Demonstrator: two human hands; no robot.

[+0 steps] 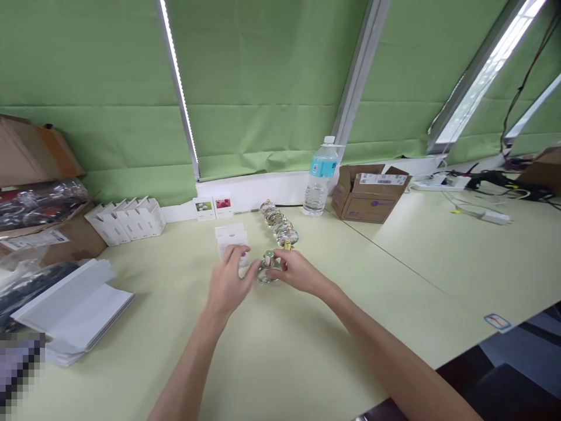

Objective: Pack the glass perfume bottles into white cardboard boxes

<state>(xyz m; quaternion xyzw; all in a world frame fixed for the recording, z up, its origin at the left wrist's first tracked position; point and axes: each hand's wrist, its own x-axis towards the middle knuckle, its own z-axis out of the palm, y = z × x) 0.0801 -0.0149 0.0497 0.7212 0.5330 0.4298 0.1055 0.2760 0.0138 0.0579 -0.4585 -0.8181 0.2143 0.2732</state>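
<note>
On the pale surface (170, 280), well in from its far edge, sits a small glass bottle (264, 275): clear, squat and rounded, with a shiny silvery cap (269, 258) (its flat top looks greenish) rising from it. The right hand (302, 272) grips its right side between thumb and fingers. The left hand (230, 280) is open, thumb at the glass, though whether touching I cannot tell. Behind, similar bottles (280, 225) line up toward the far edge.
</note>
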